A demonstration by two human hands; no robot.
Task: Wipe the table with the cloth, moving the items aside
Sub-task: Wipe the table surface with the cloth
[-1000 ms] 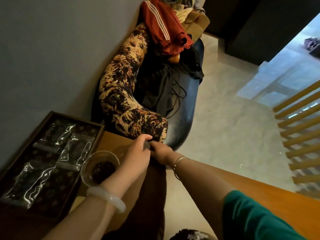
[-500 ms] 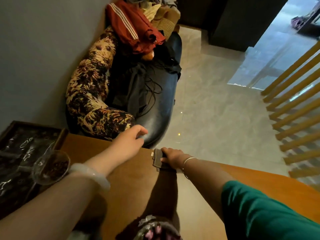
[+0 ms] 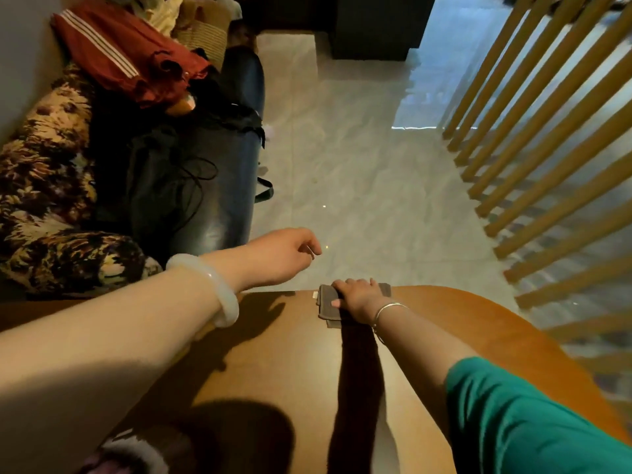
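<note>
At the far edge of a brown wooden table (image 3: 273, 371), which fills the lower half of the view, a person reaches forward with both arms. Beyond the table lies a pale, glossy tiled floor (image 3: 359, 186). To the right of it stands a row of light wooden slats (image 3: 547, 138). On the left a black sofa (image 3: 225, 172) runs along the wall, with a floral cushion (image 3: 41, 206) on its near end, dark clothing and cords on the seat, and a red garment (image 3: 113, 53) with white stripes on its far end.

The right arm, in a green sleeve (image 3: 513, 422), stretches across the tabletop and throws a long shadow on the wood. The right hand (image 3: 359, 299) lies palm down on a folded grey-brown cloth (image 3: 325, 304) right at the table's far edge. The fingers are held close together and press it to the wood, and the thumb is laid flat across its top. The cloth sits directly under that palm. Its left part shows beside the thumb, and a corner shows to the right of the knuckles.

The left hand (image 3: 280, 254) hangs in the air up and to the left of the cloth, apart from it, past the table's edge. Its fingers are loosely curled and it holds nothing.

A thick white bangle (image 3: 212, 285) circles the left wrist. A thin silver bracelet (image 3: 388, 311) circles the right wrist. At the bottom edge a blurred pinkish object cannot be made out.
</note>
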